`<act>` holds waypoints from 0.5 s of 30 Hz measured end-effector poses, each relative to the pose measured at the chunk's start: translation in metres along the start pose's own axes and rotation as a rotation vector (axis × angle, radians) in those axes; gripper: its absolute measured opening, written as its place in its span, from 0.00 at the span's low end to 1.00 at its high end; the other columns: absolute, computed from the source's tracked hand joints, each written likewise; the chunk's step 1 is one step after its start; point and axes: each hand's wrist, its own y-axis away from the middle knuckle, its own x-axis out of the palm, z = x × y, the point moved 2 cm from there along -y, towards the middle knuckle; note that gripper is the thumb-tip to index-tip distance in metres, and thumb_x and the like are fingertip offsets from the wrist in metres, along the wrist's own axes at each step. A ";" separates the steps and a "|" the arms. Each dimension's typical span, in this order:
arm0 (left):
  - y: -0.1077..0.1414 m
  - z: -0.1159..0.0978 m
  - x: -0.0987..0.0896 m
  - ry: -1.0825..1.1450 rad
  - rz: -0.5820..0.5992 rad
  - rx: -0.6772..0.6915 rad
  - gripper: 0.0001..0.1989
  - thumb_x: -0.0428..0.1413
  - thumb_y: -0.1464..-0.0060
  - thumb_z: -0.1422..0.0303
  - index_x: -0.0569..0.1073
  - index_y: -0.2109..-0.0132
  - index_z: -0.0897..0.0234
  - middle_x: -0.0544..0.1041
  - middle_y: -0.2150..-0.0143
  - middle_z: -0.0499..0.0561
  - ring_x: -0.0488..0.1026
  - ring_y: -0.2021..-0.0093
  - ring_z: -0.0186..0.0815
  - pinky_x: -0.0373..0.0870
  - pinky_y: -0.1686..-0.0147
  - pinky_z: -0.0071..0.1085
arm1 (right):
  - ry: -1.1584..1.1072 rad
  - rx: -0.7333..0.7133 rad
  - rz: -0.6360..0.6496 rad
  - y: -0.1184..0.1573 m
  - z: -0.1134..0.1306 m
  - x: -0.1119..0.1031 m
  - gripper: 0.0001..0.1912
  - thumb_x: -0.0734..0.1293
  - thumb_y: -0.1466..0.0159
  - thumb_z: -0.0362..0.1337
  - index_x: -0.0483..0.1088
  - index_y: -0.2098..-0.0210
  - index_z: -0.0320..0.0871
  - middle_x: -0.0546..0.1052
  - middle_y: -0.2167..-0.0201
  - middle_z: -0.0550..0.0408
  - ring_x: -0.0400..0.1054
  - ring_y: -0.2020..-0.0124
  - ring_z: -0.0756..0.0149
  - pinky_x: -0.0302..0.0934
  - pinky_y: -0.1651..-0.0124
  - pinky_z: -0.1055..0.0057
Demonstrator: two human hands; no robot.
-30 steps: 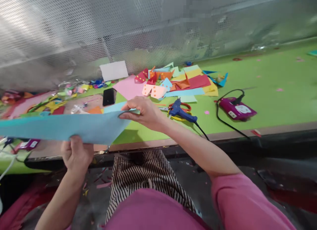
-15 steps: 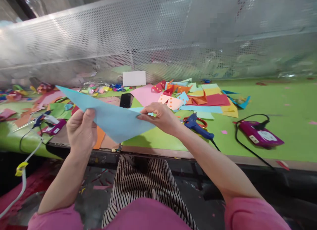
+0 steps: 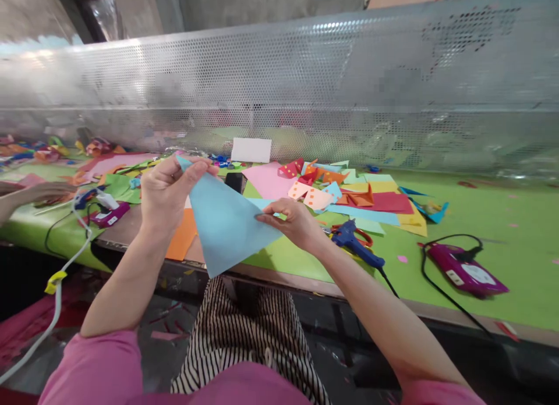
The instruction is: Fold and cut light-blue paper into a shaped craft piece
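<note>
Here, the blue paper [image 3: 229,221] (smooth, plain) hangs in a pointed shape.

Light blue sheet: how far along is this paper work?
Looks done: folded shapes on the table, such as the dotted red piece and the orange piece.
In hand: the light blue sheet, between left hand and right hand, not yet a finished shape.
Probably left: shaping that sheet; the red sheet lies flat. Glue gun is unheld. Total needed: can't tell.
</note>
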 end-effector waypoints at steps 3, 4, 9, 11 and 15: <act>-0.018 -0.001 -0.007 0.035 -0.033 0.013 0.11 0.70 0.50 0.58 0.81 0.68 0.59 0.82 0.73 0.44 0.80 0.73 0.32 0.76 0.75 0.30 | -0.071 0.042 0.009 0.007 -0.003 0.003 0.09 0.71 0.34 0.42 0.80 0.68 0.46 0.80 0.71 0.58 0.70 0.69 0.70 0.59 0.65 0.71; -0.025 0.000 -0.012 0.051 -0.062 0.024 0.12 0.70 0.50 0.57 0.81 0.68 0.60 0.81 0.75 0.42 0.79 0.74 0.31 0.76 0.76 0.29 | -0.091 0.063 0.017 0.009 -0.004 0.003 0.10 0.72 0.34 0.43 0.80 0.69 0.46 0.80 0.71 0.58 0.70 0.69 0.70 0.59 0.66 0.71; -0.039 0.005 -0.029 0.125 -0.012 0.009 0.20 0.70 0.53 0.51 0.82 0.58 0.57 0.85 0.65 0.42 0.82 0.64 0.32 0.81 0.62 0.30 | -0.188 0.214 0.031 0.014 -0.013 -0.003 0.15 0.71 0.36 0.49 0.79 0.70 0.45 0.79 0.72 0.58 0.69 0.69 0.69 0.59 0.65 0.70; -0.027 0.011 -0.019 0.101 0.248 -0.126 0.26 0.68 0.51 0.46 0.82 0.52 0.60 0.85 0.61 0.48 0.83 0.60 0.36 0.80 0.60 0.32 | -0.232 0.248 -0.001 0.014 -0.015 -0.006 0.16 0.72 0.37 0.51 0.78 0.70 0.45 0.79 0.71 0.57 0.68 0.70 0.69 0.59 0.65 0.70; -0.003 0.021 0.000 -0.008 0.264 -0.179 0.19 0.68 0.49 0.51 0.80 0.69 0.63 0.78 0.73 0.46 0.75 0.72 0.30 0.72 0.70 0.26 | -0.265 0.261 -0.025 0.016 -0.019 -0.008 0.18 0.72 0.39 0.54 0.78 0.71 0.46 0.79 0.71 0.57 0.68 0.69 0.68 0.61 0.64 0.68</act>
